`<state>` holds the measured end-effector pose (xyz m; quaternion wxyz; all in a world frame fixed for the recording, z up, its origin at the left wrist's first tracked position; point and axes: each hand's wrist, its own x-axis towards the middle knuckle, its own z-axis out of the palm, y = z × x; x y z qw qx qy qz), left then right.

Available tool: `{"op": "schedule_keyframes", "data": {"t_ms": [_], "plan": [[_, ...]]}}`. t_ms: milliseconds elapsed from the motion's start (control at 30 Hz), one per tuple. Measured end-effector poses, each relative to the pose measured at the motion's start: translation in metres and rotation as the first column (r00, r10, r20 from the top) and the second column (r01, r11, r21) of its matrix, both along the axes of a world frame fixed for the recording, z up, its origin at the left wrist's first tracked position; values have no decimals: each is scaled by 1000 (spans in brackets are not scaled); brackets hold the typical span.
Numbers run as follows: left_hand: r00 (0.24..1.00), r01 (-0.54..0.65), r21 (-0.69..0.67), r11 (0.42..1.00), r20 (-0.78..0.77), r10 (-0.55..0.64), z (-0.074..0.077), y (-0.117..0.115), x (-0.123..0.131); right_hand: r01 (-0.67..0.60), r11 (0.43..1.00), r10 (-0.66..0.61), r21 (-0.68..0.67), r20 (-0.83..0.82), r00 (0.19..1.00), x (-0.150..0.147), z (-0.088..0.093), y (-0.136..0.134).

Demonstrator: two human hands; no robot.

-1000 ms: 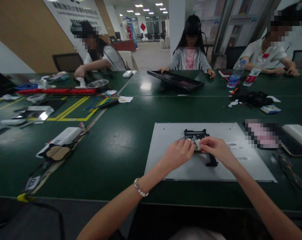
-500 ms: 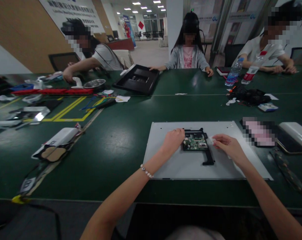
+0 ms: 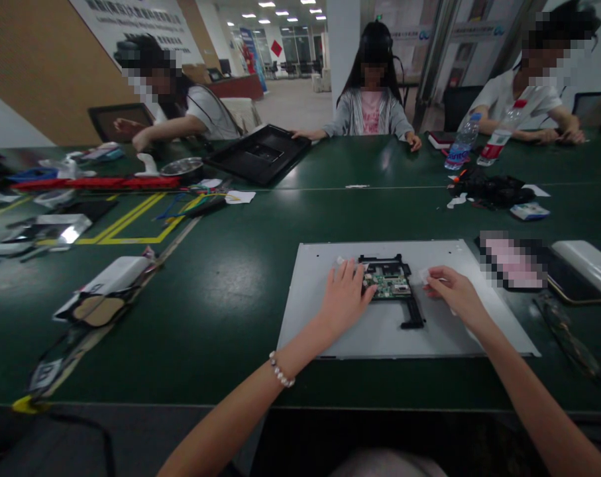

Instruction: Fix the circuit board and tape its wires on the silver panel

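Note:
A green circuit board [image 3: 387, 283] in a black plastic bracket [image 3: 413, 311] lies on a pale flat panel [image 3: 370, 341] in front of me. My left hand [image 3: 344, 297] is open, palm down, with its fingers stretched forward over the board's left edge. By its fingertips shows a bit of whitish, translucent material [image 3: 340, 260], partly hidden. To the right of the board, my right hand [image 3: 453, 291] pinches a small whitish scrap [image 3: 423, 277] between thumb and fingers. Whether this scrap is tissue or plastic I cannot make out.
Phones [image 3: 576, 271], a white case [image 3: 588, 265] and glasses [image 3: 566, 334] lie right of the panel. Farther off stand two bottles [image 3: 463, 142]. A white-and-black device [image 3: 106, 288] is at left. Co-workers sit across the table; one's hand touches a black tray [image 3: 253, 156].
My left hand has gone from closed fingers at the board's upper left corner to spread fingers, slightly lower. My right hand barely moved. Across the table, the black tray has tipped flatter.

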<state>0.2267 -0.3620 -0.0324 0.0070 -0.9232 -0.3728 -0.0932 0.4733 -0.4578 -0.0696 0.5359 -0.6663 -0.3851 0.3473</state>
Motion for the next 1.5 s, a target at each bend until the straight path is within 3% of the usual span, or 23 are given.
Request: {"op": "schedule_keyframes", "data": {"t_ms": [200, 500, 633, 867, 1100, 1500], "plan": [[999, -35, -122, 992, -22, 33, 0, -1, 3, 20, 999, -18, -36, 51, 999, 0, 0, 0], [996, -87, -6, 996, 15, 87, -6, -2, 11, 14, 999, -10, -36, 87, 996, 1, 0, 0], [995, -89, 29, 996, 43, 87, 0, -6, 10, -5, 999, 11, -53, 100, 995, 2, 2, 0], [986, 112, 47, 993, 118, -117, 17, -30, 33, -48, 998, 53, -35, 153, 987, -4, 7, 9], [940, 317, 31, 948, 121, -318, 8, -33, 55, -90, 995, 96, -34, 244, 965, -7, 7, 14], [937, 326, 12, 945, 132, -325, -5, -31, 56, -118, 992, 129, -54, 470, 873, -8, 0, 14]]}}
